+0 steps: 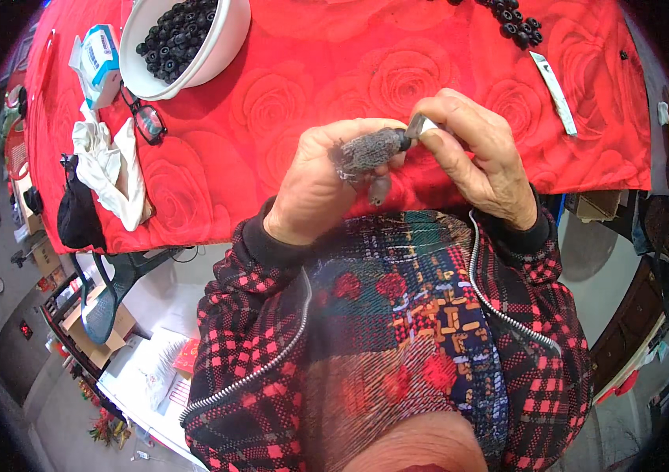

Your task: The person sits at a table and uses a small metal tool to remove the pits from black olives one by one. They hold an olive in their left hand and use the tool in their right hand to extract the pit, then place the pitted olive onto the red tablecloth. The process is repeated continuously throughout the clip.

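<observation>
While our left hand (pixel 315 185) clamps its fingers on a grey knitted piece (pixel 370 151) at mid-frame, our right hand (pixel 480 153) pinches a small pale tool (pixel 421 126) against its end, above the red bench (pixel 311 79); a white bowl (pixel 220 47) sits upper left.

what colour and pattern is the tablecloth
Red with a large rose pattern; the tablecloth shows best in the head view.

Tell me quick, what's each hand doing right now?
Left hand: closed around a grey, rough-textured piece.
Right hand: fingers pinched on a small pale tool touching that piece's end.
</observation>
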Available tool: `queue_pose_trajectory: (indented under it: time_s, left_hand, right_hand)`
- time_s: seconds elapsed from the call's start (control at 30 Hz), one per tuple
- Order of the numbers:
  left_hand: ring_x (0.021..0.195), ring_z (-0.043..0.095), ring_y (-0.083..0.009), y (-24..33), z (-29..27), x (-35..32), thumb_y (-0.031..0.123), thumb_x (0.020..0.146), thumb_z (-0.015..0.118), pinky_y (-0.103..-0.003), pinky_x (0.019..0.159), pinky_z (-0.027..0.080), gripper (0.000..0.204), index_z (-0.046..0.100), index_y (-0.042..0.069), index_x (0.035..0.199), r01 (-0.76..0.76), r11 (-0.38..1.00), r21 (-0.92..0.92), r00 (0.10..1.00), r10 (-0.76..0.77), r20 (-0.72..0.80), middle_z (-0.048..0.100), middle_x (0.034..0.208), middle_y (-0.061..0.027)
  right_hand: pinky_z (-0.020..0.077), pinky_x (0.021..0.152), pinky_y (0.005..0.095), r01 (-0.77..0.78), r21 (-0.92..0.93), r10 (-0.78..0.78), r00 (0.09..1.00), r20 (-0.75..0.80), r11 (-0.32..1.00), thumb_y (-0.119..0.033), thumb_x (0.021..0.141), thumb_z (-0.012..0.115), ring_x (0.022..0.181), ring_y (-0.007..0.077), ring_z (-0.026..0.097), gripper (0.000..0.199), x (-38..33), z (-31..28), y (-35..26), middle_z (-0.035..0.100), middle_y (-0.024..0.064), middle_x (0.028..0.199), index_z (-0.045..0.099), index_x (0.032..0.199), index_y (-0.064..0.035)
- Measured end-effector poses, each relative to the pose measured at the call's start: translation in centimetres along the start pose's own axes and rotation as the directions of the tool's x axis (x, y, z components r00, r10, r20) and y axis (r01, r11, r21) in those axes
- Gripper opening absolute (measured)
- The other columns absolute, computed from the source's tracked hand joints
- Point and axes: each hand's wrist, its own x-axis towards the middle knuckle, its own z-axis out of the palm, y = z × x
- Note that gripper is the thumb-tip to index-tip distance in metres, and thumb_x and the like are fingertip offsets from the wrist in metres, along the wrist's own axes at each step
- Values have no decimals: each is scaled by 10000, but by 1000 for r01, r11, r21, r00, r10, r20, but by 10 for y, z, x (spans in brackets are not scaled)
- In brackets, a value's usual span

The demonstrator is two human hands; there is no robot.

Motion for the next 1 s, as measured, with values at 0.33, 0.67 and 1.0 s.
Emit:
queue_pose_trajectory:
  time_s: [0.33,0.67,1.0]
  left_hand:
    - [672,498,-84,-2,-10,5,241,895,581,-237,548,400,351,561,-15,1133,3,1000,-13,1000,-4,-10,588,877,-18]
    - [737,561,-102,-2,-8,5,126,856,607,-238,597,453,275,608,-5,1098,-194,968,160,970,213,-118,627,904,-53]
    - [746,619,-150,-8,-3,3,-6,768,670,-258,627,499,312,634,0,1078,-567,205,798,627,735,256,652,876,-106]
  right_hand:
    - [452,619,355,-24,-4,24,999,26,1000,-56,848,566,697,299,566,133,1,5,5,555,148,777,567,964,11]
    - [397,591,202,-263,288,298,951,-84,921,-87,827,658,685,46,482,207,-7,4,-11,541,-10,787,569,1001,-18]
    - [408,545,213,-293,418,381,913,-144,860,-115,811,693,640,37,501,189,6,35,-18,558,-9,727,596,938,-14]
